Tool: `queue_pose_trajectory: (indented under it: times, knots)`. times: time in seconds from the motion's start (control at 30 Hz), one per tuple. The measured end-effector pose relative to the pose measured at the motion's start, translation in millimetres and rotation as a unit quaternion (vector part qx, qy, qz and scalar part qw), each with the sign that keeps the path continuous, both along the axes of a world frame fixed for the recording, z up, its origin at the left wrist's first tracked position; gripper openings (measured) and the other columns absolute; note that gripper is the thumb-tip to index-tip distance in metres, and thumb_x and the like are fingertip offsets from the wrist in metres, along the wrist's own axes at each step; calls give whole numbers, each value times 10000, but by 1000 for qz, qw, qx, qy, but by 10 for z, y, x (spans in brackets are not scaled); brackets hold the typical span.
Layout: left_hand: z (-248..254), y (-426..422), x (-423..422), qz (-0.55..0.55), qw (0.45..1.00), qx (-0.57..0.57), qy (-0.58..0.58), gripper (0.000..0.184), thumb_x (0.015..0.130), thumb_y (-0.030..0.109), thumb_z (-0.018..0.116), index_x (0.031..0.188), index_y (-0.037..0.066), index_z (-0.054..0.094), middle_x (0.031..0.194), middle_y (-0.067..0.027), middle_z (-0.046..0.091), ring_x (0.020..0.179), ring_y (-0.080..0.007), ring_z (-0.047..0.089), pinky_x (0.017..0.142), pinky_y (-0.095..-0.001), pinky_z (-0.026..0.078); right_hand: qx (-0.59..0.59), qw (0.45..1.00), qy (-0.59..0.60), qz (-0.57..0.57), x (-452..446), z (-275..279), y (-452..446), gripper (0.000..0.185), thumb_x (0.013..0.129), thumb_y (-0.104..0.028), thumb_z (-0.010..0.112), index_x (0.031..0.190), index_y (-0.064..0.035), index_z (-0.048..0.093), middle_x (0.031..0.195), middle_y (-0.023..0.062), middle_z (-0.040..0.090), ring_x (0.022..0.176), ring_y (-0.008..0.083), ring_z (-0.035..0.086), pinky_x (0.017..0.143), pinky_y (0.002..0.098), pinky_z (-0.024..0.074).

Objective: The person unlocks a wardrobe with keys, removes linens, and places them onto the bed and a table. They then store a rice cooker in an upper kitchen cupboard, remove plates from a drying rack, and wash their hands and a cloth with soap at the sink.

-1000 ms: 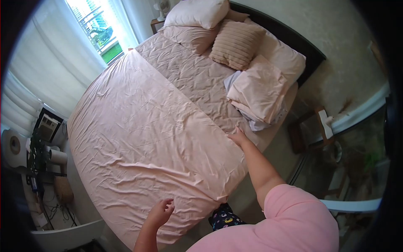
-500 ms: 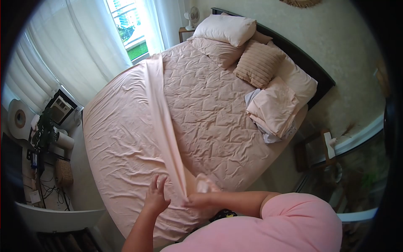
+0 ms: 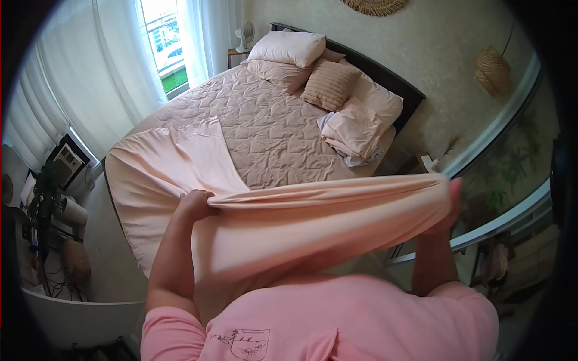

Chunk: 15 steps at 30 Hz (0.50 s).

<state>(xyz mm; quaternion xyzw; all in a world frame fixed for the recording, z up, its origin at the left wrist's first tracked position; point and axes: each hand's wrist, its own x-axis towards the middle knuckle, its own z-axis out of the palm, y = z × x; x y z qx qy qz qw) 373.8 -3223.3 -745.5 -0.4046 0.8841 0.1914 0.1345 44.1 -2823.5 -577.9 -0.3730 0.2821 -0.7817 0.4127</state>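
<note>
Stretching the pink sheet (image 3: 325, 219) between my two hands, across the lower middle of the frame.
A moment ago it lay flatter over the bed; now it's lifted toward me, baring more quilted bed cover (image 3: 283, 147) toward the upper left. My left hand (image 3: 196, 205), left of centre, is curled tight on its edge; my right hand (image 3: 447, 210), at the right, blurs against the far end, so I can't tell how closed it is.

One left hand (image 3: 197, 205), one right hand (image 3: 443, 218), both mine; one loose sheet (image 3: 325, 218); one bed (image 3: 271, 144); one ribbed cushion (image 3: 330, 84); at least three smooth pillows (image 3: 288, 48); one fan (image 3: 244, 36).
</note>
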Motion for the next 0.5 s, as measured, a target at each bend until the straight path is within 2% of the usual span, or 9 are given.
queue_pose_trajectory:
  times: [0.17, 0.2, 0.23, 0.27, 0.3, 0.37, 0.43, 0.47, 0.5]
  knots:
    - [-777, -154, 657, -15, 991, -104, 85, 476, 740, 493, 734, 1118, 211, 668, 1139, -48, 660, 1148, -244, 564, 965, -542, 397, -88, 979, 162, -88, -338, 863, 689, 714, 972, -593, 301, 1301, 15, 482, 1267, 199, 563, 1148, 342, 566, 1002, 490, 429]
    - [-839, -91, 807, -10, 993, -106, 42, 448, 762, 495, 716, 1094, 196, 683, 1111, -76, 675, 1099, -264, 597, 951, -509, 426, -89, 956, 159, -228, -584, 867, 946, 675, 973, -575, 321, 1295, -5, 488, 1265, 188, 560, 1148, 337, 564, 1000, 491, 431]
    - [-704, 76, 882, 31, 998, 51, 26, 391, 801, 478, 683, 1046, 174, 713, 1060, -135, 684, 1020, -327, 625, 909, -434, 476, -67, 915, 152, -368, -847, 864, 1214, 636, 974, -556, 341, 1289, -25, 494, 1263, 176, 557, 1147, 332, 563, 999, 491, 433]
    - [-1089, 178, 1014, 43, 981, 137, 129, 378, 823, 439, 669, 1016, 119, 729, 1012, -136, 699, 956, -304, 642, 860, -376, 499, -33, 922, 133, -362, -933, 774, 1230, 589, 967, -517, 392, 1284, -32, 499, 1261, 166, 557, 1138, 318, 567, 1003, 476, 434]
    - [-1296, 411, 1015, 133, 884, 351, 278, 446, 875, 445, 629, 1094, 62, 693, 1033, -80, 689, 960, -212, 619, 876, -355, 484, 2, 929, 113, -354, -1022, 683, 1247, 547, 960, -479, 443, 1279, -39, 503, 1260, 155, 557, 1129, 305, 572, 1007, 460, 435]
    - [-1108, 1011, 1000, 188, 826, 439, 298, 451, 895, 442, 607, 1106, 50, 679, 1044, -73, 678, 961, -195, 607, 872, -341, 481, 93, 970, 50, -218, -965, 438, 1002, 492, 946, -406, 530, 1279, -44, 505, 1254, 133, 562, 1118, 281, 579, 1006, 437, 440]
    - [-741, 1540, 914, 238, 814, 444, 290, 457, 915, 438, 584, 1119, 37, 666, 1054, -66, 668, 962, -178, 595, 867, -327, 478, 219, 910, 187, -298, -454, -150, 373, 427, 911, -285, 635, 1249, -34, 562, 1190, 89, 599, 1090, 184, 577, 965, 353, 455]
    - [-484, 1718, 858, 262, 813, 432, 290, 460, 925, 436, 573, 1125, 31, 659, 1059, -63, 663, 963, -169, 589, 865, -321, 477, 332, 795, 425, -278, 58, -100, 76, 410, 893, -254, 668, 1227, -29, 587, 1153, 65, 609, 1078, 154, 569, 949, 321, 455]
    - [-225, 1822, 780, 280, 809, 421, 300, 463, 935, 435, 562, 1131, 25, 652, 1064, -59, 657, 963, -161, 583, 863, -314, 475, 310, 923, 228, -18, -35, -640, 4, 460, 863, -280, 703, 1225, -22, 585, 1133, 59, 621, 1055, 148, 575, 933, 314, 458]
